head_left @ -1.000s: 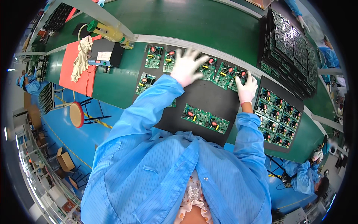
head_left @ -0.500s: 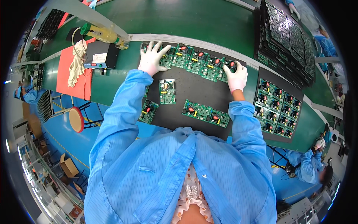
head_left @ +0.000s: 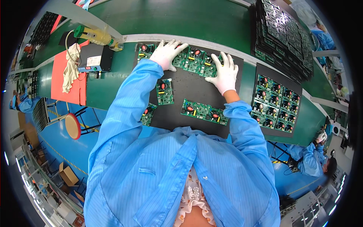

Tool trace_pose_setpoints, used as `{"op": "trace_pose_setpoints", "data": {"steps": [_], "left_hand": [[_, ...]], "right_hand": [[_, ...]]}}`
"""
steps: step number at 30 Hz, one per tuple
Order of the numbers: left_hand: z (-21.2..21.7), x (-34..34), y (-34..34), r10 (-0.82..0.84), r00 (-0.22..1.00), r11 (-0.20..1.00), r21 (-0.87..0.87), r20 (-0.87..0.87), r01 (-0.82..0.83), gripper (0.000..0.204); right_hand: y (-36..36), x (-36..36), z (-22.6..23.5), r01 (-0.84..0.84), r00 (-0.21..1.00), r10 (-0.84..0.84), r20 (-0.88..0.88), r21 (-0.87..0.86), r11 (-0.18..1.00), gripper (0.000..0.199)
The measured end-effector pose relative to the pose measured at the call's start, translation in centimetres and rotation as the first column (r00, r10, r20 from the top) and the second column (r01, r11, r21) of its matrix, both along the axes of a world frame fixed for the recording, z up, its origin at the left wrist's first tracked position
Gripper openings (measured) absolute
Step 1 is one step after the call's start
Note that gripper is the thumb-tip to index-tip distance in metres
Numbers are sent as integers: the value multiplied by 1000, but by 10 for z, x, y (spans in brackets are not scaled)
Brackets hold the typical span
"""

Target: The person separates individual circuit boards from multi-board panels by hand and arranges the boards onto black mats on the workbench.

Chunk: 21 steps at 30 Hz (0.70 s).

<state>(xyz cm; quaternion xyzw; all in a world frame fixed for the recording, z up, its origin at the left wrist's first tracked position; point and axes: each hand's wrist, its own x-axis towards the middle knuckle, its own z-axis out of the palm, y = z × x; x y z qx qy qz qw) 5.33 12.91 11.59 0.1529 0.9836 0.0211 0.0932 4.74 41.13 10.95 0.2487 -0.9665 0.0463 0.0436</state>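
A row of green circuit boards [head_left: 194, 61] with red-topped round parts lies along the far side of a black mat [head_left: 189, 84]. My left hand [head_left: 165, 55], in a white glove, rests over the left part of this row with its fingers spread, hiding some boards. At the row's right end my gloved right hand [head_left: 225, 74] touches the boards with its fingers stretched out, and covers the end of the row. Nearer to me lie a single circuit board [head_left: 165, 92], a longer board panel [head_left: 204, 112] and another board [head_left: 148, 114] partly behind my left sleeve.
On the right, a dark sheet bears a block of circuit boards [head_left: 276, 103]; behind it rises a tall stack of board panels [head_left: 285, 38]. A blue-black box [head_left: 94, 58], a yellowish bottle [head_left: 97, 36] and a red folder [head_left: 57, 81] with a cloth stand left. Co-workers sit farther off.
My left hand has shifted right along the row, uncovering the board at its left end. My right hand has moved left, and its bent fingers have straightened. The view has shifted slightly.
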Motion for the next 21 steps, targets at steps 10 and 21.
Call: {"op": "trace_pose_setpoints", "data": {"steps": [10, 21], "left_hand": [[4, 32, -3, 72, 961, 989, 147, -266, -33, 104], [-20, 158, 6, 316, 949, 839, 469, -7, -276, 43]], "right_hand": [[24, -12, -9, -47, 994, 17, -105, -295, 954, 87], [65, 118, 20, -266, 862, 372, 345, -318, 910, 44]]}}
